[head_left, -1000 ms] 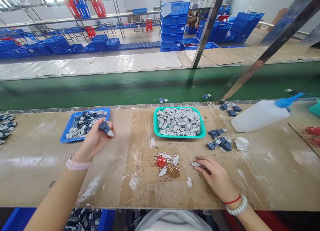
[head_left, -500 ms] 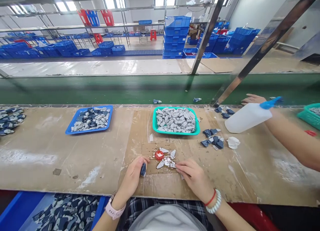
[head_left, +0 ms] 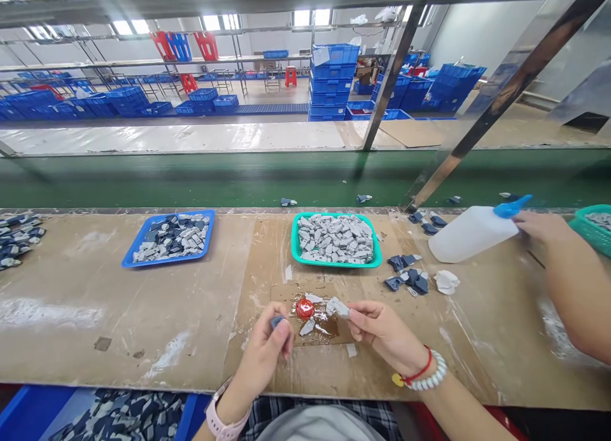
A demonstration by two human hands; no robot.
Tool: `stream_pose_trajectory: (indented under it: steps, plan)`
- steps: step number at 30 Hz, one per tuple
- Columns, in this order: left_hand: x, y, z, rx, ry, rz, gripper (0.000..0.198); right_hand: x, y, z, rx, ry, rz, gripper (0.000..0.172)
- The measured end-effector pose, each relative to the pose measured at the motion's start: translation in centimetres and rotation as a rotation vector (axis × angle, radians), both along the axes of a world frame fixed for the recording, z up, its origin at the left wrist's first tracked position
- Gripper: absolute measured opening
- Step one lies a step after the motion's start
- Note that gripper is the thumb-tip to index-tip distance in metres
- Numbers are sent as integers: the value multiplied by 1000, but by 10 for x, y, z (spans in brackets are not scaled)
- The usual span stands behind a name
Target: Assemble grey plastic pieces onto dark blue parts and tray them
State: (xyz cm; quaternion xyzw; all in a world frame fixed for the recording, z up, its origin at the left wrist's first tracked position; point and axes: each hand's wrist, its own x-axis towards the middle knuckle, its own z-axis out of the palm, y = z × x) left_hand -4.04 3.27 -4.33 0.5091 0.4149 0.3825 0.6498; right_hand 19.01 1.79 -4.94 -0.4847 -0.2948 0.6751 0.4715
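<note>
My left hand point(head_left: 268, 339) is closed around a dark blue plastic piece point(head_left: 277, 321), mostly covered by the fingers. Between thumb and fingertips, my right hand point(head_left: 382, 333) pinches a light grey plastic piece point(head_left: 338, 308) just over a wet cardboard patch point(head_left: 285, 294). On that patch sits a small red cap point(head_left: 305, 308) with whitish liquid in it. A loose grey piece point(head_left: 307, 327) lies below the cap, and another point(head_left: 313, 298) touches its upper right side. Glossy liquid is spread around them.
A green tray point(head_left: 337, 263) of grey pieces stands ahead, a blue tray point(head_left: 165, 259) of mixed pieces to its left. Dark blue pieces point(head_left: 405, 278), crumpled paper point(head_left: 447, 282) and a tilted squeeze bottle point(head_left: 470, 234) are at right. A co-worker's arm point(head_left: 573, 263) reaches in. Behind runs a green belt point(head_left: 214, 180).
My right hand has lifted a grey piece from the wet patch. My left hand has turned and moved slightly inward with the dark blue piece. The co-worker's hand has drawn back right; belt pieces shifted left.
</note>
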Motion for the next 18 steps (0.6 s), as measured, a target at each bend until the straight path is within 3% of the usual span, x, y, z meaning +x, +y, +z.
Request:
stream_pose_trajectory:
  steps: [3,8,10,13,18]
  plan:
    - [15,7,13,104,64,-80,42,-6,8,21,98,-31,16,31]
    - [29,11,28,186,58,-44,38,-20,9,57,635,-535,-49,6]
    - [32,10,30,190,54,-31,37,-26,7,64,813,-664,-60,13]
    - [34,6,32,191,58,-18,38,-34,5,66,978,-732,-49,19]
    - [40,-3,35,226,220,98,26,-45,2,55,1082,-880,-54,18]
